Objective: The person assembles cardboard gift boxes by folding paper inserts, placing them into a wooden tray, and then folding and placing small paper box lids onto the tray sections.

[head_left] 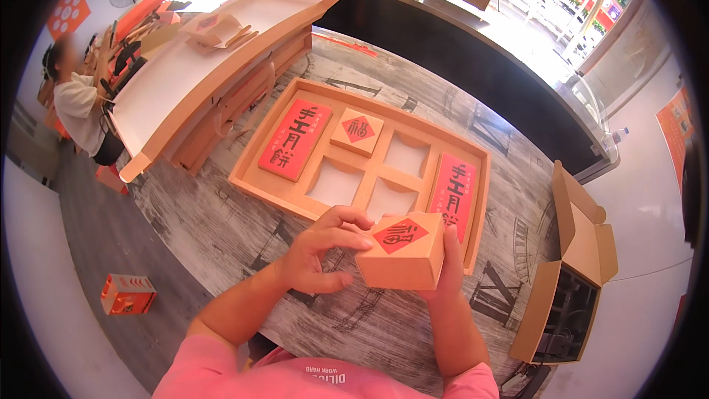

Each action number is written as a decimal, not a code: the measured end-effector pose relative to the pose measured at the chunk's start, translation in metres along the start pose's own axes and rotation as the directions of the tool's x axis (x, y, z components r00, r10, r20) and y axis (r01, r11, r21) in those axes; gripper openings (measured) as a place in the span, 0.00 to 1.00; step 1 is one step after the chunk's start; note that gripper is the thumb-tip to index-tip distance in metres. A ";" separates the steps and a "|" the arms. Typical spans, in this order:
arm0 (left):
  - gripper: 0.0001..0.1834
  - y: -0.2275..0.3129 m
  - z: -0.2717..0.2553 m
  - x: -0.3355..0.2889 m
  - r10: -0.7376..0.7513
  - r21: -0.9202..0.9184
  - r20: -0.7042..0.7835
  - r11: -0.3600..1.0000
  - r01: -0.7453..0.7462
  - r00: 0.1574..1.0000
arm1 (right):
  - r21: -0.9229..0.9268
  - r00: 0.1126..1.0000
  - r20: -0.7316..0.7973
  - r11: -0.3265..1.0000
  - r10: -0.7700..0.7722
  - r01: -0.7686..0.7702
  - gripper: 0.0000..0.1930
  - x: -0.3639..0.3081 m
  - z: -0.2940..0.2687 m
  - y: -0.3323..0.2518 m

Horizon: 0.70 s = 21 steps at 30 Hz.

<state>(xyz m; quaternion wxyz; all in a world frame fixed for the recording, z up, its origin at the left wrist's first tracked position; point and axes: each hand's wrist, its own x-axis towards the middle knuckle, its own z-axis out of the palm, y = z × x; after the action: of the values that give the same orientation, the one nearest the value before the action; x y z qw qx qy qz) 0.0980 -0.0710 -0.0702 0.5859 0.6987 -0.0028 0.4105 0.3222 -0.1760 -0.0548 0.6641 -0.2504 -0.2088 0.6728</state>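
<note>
Small box in hand, just short of the tray's near-right compartment

The wearer holds a small tan box [402, 273], a red diamond on its top, above the near edge of the tray [373, 168]. The right hand [452, 270] has it clamped: the thumb lies along the box's right side, and the other fingers are mostly hidden, so how they sit cannot be told. The left hand [321, 251] has its thumb and fingers apart, the forefinger at the box's left upper corner (light contact, by the look of it).

The key relation runs near to far: the near-right compartment [391, 198], its pale floor showing, lies just beyond the box and slightly left, with the left fingertips near its close edge. The box looks longer left to right than it is tall.

In the tray's far-left compartment sits a matching box [358, 131]. Long red panels stand at either end, the left panel [295, 139] uncovered, the right panel [456, 185] partly behind the right thumb.
</note>
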 end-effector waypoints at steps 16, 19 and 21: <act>0.21 0.045 0.024 0.016 0.126 0.523 0.370 0.791 -0.318 0.921 | -0.216 0.916 -0.061 0.891 0.396 -0.399 0.40 -0.012 0.017 0.003; 0.26 0.056 0.020 0.027 0.141 0.526 0.295 0.801 -0.284 0.945 | -0.249 0.956 0.025 0.928 0.292 -0.277 0.40 -0.007 0.006 0.010; 0.28 0.066 0.007 0.039 0.079 0.644 0.177 0.744 -0.176 0.981 | -0.328 0.990 -0.077 0.935 0.115 -0.134 0.40 -0.011 0.017 0.016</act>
<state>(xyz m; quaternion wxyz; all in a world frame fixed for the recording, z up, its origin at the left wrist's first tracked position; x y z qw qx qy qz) 0.0955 -0.0788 0.0062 0.2721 0.8846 0.0532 0.3750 0.2989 -0.1864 -0.0503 0.5742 -0.3904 -0.2841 0.6612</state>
